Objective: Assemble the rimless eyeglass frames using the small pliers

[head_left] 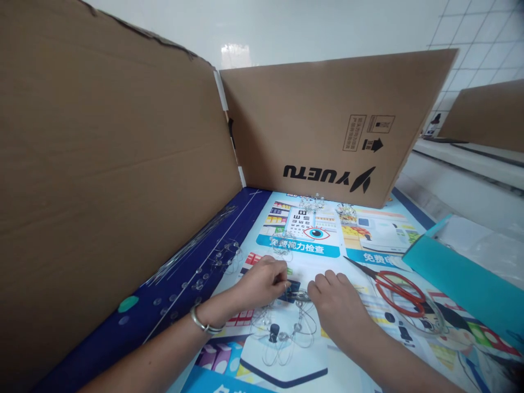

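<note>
Over the printed table cover, my left hand [267, 281] is closed in a pinch at the end of a beaded wire loop [282, 337]. Clear beads and thin wire petals make up this loop, which hangs below both hands. My right hand [339, 303] is wrapped around small metal pliers [301, 296]; the grip covers their handles, and their jaws point left, to the left fingertips. Exactly where the jaws meet the wire is too small to tell. Red-handled scissors [399, 292] lie to the right, partly over a coil of clear wire [436, 322].
Cardboard panels [327, 120] stand at the back and left. Loose clear beads [198, 284] and cut wire lengths [184, 251] lie along the blue left strip. More beaded wire pieces [311, 203] sit at the back. A teal box [462, 273] stands at right.
</note>
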The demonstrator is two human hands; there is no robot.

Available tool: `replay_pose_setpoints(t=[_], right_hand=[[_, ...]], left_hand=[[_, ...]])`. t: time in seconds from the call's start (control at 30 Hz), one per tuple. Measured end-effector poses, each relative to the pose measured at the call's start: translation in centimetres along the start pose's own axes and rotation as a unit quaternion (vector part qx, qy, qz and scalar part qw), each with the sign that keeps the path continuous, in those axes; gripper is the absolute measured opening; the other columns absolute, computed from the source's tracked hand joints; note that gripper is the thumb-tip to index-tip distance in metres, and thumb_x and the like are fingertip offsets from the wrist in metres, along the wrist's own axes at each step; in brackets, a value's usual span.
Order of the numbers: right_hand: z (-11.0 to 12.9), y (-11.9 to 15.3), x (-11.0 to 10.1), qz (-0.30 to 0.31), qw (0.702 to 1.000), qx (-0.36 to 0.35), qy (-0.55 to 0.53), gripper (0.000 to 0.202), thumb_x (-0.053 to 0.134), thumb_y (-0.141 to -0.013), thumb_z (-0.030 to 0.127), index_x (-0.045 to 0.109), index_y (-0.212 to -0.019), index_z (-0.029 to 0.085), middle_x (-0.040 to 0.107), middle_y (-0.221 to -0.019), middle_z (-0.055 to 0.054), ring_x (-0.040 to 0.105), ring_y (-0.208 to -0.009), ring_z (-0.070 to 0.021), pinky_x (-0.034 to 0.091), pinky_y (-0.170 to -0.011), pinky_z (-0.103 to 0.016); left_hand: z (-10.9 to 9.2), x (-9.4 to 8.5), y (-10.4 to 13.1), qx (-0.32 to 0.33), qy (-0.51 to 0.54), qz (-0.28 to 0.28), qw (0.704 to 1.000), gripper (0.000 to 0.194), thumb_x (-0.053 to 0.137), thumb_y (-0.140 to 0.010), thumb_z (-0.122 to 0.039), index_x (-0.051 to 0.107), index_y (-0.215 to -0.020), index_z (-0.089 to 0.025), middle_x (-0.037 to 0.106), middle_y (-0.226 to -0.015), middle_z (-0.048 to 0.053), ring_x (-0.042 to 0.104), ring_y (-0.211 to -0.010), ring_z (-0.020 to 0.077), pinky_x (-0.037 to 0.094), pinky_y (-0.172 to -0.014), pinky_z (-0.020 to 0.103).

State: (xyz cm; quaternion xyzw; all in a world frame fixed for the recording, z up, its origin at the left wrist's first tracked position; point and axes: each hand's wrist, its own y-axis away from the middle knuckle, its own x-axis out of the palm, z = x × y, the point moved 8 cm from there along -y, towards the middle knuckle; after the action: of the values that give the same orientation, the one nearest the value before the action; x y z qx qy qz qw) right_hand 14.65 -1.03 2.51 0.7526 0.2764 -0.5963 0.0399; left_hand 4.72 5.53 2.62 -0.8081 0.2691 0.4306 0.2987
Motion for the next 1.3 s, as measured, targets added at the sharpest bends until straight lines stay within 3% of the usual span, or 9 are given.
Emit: replay_pose_setpoints(t=[0.47,0.67,0.83,1.1,1.3], right_hand=[[0.2,0.0,0.0,0.000,1.000,-0.009,-0.010,0.017,0.049,-0.071,0.005,0.057,-0.082,0.016,0.052,-0.076,-0.005,0.042,-0.073,-0.0203,0.026,-0.062,-0.035],[0.4,0.1,0.0,0.005,1.000,-0.015,-0.012,0.017,0.049,-0.071,0.006,0.057,-0.081,0.016,0.052,-0.075,-0.005,0.043,-0.072,-0.0206,0.026,-0.061,-0.036],[0.5,0.1,0.1,-0.004,1.000,-0.021,-0.010,0.018,0.050,-0.070,0.007,0.058,-0.084,0.015,0.051,-0.076,-0.005,0.043,-0.073,-0.0204,0.027,-0.062,-0.036],[0.6,0.0,-0.1,-0.012,1.000,-0.025,-0.004,0.017,0.051,-0.072,0.009,0.058,-0.086,0.015,0.051,-0.076,-0.005,0.043,-0.073,-0.0205,0.028,-0.062,-0.036],[0.9,-0.2,-0.4,-0.003,1.000,-0.027,0.002,0.013,0.051,-0.074,0.011,0.057,-0.085,0.016,0.050,-0.076,-0.005,0.043,-0.073,-0.0204,0.029,-0.063,-0.036]], left_hand=[[0.2,-0.2,0.0,-0.043,0.023,0.047,0.998,0.010,0.057,-0.075,-0.019,0.053,-0.066,-0.016,0.055,-0.063,-0.003,0.049,-0.062,0.0112,0.034,-0.062,0.022],[1.3,-0.2,1.4,-0.085,0.087,-0.003,0.993,0.013,0.058,-0.076,-0.019,0.052,-0.064,-0.016,0.056,-0.066,-0.002,0.052,-0.067,0.0118,0.037,-0.064,0.022],[1.5,-0.1,1.8,-0.076,0.134,-0.039,0.987,0.015,0.057,-0.076,-0.016,0.048,-0.064,-0.016,0.056,-0.067,-0.001,0.052,-0.066,0.0115,0.039,-0.064,0.023],[0.7,-0.5,2.1,-0.037,0.095,-0.069,0.992,0.016,0.058,-0.076,-0.015,0.048,-0.063,-0.016,0.057,-0.068,0.000,0.051,-0.068,0.0134,0.039,-0.071,0.028],[0.5,-0.7,2.3,-0.043,0.070,-0.092,0.992,0.018,0.057,-0.076,-0.015,0.047,-0.062,-0.016,0.057,-0.068,0.001,0.052,-0.071,0.0149,0.040,-0.072,0.030]])
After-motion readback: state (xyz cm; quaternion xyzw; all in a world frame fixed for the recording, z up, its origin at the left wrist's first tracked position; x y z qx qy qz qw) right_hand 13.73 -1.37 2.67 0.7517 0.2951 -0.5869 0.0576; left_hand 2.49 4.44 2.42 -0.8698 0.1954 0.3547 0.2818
